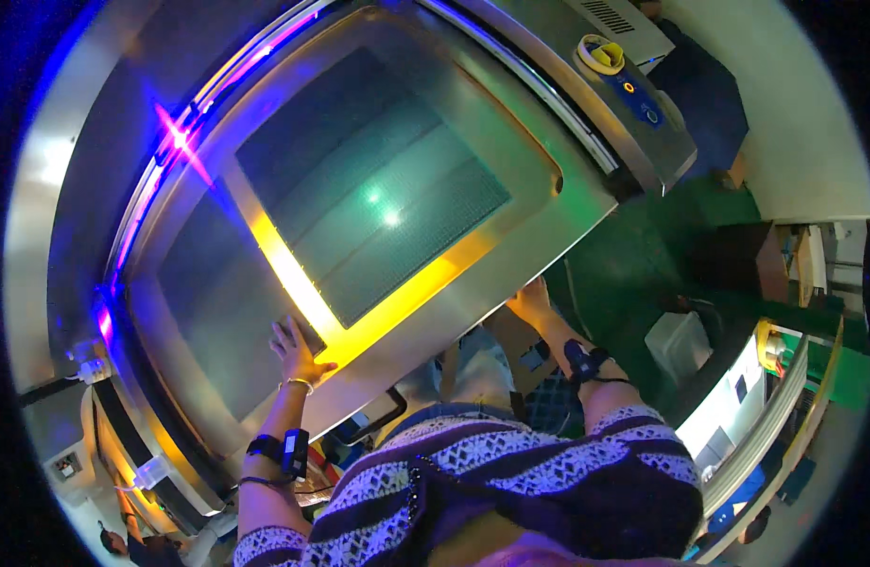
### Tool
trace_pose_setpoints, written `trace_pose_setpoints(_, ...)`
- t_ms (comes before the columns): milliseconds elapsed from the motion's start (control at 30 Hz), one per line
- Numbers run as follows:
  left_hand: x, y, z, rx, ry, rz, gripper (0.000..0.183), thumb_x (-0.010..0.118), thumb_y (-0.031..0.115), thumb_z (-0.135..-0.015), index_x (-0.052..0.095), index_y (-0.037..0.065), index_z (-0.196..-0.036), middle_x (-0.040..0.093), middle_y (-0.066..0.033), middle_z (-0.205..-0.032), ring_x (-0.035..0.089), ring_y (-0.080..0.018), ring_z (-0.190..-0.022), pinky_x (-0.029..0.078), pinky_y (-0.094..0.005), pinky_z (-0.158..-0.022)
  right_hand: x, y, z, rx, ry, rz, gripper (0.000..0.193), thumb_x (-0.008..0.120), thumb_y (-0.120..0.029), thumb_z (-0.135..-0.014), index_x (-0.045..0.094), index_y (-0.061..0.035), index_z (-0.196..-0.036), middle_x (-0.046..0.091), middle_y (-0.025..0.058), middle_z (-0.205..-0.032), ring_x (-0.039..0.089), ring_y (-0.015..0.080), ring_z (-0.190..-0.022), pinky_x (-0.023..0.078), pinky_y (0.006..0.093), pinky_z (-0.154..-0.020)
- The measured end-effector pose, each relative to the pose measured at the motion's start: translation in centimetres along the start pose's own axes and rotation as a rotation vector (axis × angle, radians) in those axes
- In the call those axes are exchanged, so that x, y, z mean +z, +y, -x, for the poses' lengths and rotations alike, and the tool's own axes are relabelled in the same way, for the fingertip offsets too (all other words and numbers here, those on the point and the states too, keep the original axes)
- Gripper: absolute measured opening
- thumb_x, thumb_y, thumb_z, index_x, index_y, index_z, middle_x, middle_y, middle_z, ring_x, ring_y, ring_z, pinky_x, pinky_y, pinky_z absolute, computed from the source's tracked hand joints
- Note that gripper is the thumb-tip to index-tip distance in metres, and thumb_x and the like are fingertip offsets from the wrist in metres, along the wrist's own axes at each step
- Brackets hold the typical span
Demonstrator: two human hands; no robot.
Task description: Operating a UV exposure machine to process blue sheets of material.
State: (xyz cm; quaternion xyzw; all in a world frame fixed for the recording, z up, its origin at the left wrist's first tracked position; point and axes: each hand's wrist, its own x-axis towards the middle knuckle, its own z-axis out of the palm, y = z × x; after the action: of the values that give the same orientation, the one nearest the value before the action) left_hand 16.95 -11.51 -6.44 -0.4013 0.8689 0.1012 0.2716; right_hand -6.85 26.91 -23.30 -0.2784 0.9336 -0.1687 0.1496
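A large metal machine bed (425,326) spreads out in front of me. On it lies a dark, finely textured rectangular panel (387,198) with two bright reflections. A smoother grey panel (203,274) lies to its left, and a yellow-lit strip (288,269) runs between the two. My left hand (298,354) rests with fingers spread at the near corner of the grey panel, holding nothing. At the bed's front edge, my right hand (529,300) is closed against the rim with curled fingers; its fingertips are partly hidden.
A curved metal frame with a purple light (180,139) borders the far left. A yellow tape roll (600,55) sits on the control housing (657,128) by round buttons. On the green floor at right stands a white bin (679,345). A person (113,539) shows at lower left.
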Motion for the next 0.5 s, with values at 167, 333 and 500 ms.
trace_pose_setpoints(167,-0.3,0.6,-1.2,-0.088,-0.054,-0.029,0.145,0.087,0.037,-0.036,-0.013,0.011,-0.137,-0.010,-0.0249,-0.141,-0.004,-0.0403,-0.131,0.008,-0.0443,-0.108,3.1,0.6,-3.6,-0.125,-0.079,0.268,0.048,0.046,-0.036,-0.080,0.045,-0.0105,-0.121,0.041,0.0114,-0.129,0.035,0.0317,-0.120,0.025,0.0472,-0.099)
trace_pose_setpoints(333,-0.4,0.6,-1.7,-0.116,-0.079,-0.074,0.147,0.087,0.037,-0.034,-0.015,0.009,-0.136,-0.012,-0.0265,-0.140,-0.005,-0.0362,-0.132,0.004,-0.0436,-0.108,1.4,-0.3,-1.9,-0.098,-0.067,0.197,0.050,0.049,-0.035,-0.079,0.045,-0.0114,-0.122,0.038,0.0120,-0.130,0.032,0.0344,-0.120,0.023,0.0498,-0.099)
trace_pose_setpoints(500,-0.7,0.8,-1.6,-0.058,-0.030,-0.048,0.148,0.087,0.038,-0.035,-0.017,0.009,-0.136,-0.016,-0.0257,-0.140,-0.006,-0.0368,-0.132,0.004,-0.0430,-0.108,-0.9,-1.0,-0.7,-0.075,-0.004,0.166,0.052,0.052,-0.033,-0.077,0.044,-0.0122,-0.124,0.035,0.0125,-0.132,0.030,0.0370,-0.121,0.022,0.0524,-0.099)
